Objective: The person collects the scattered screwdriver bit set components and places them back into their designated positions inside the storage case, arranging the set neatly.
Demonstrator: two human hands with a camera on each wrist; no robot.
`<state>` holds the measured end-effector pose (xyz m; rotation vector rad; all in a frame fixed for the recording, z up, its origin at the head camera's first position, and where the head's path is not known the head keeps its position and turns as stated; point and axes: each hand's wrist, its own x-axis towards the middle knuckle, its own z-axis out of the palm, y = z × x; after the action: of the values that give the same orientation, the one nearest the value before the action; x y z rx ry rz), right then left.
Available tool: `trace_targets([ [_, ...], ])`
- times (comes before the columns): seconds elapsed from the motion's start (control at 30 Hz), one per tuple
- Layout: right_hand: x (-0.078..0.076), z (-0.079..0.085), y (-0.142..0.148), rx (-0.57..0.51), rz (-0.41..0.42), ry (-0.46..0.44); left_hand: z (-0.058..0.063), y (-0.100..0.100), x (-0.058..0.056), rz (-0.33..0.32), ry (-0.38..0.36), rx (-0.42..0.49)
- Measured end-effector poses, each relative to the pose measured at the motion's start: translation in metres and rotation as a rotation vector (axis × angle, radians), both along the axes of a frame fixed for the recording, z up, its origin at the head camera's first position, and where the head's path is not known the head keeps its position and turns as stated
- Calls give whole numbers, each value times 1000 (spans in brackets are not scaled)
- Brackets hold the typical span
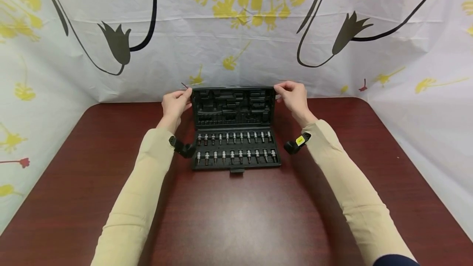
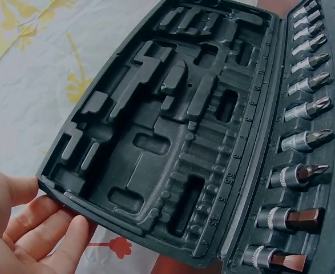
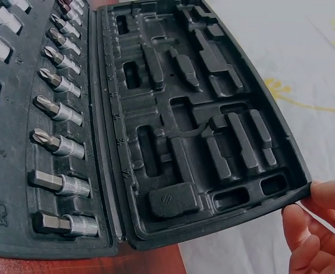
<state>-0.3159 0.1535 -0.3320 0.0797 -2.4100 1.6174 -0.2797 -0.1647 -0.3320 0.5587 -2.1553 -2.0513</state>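
A black plastic case lies on the table with its lid raised at the back. Two rows of silver bit sockets fill the base. My left hand pinches the lid's upper left corner between thumb and fingers. At the upper right corner, my right hand pinches the lid edge the same way. Moulded hollows in the lid hold nothing in the left wrist view. Hex and cross-tipped bits sit in their slots near the hinge in the right wrist view.
The dark red-brown table spreads around the case. Behind it hangs a white cloth with yellow and grey flower prints, close to the raised lid. A small latch sticks out from the case's front edge.
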Motion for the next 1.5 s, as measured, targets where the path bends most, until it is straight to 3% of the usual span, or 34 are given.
trace_targets([
  [0.67,15,6,5,-4,32,0,5,-7,11,-56,-2,49],
  [0.93,28,9,10,37,38,30,11,-14,24,-159,-35,25],
  [1.33,58,12,20,211,53,94,14,-25,49,-331,6,-46],
  [1.5,72,11,24,275,77,145,12,-28,62,-367,29,-97],
])
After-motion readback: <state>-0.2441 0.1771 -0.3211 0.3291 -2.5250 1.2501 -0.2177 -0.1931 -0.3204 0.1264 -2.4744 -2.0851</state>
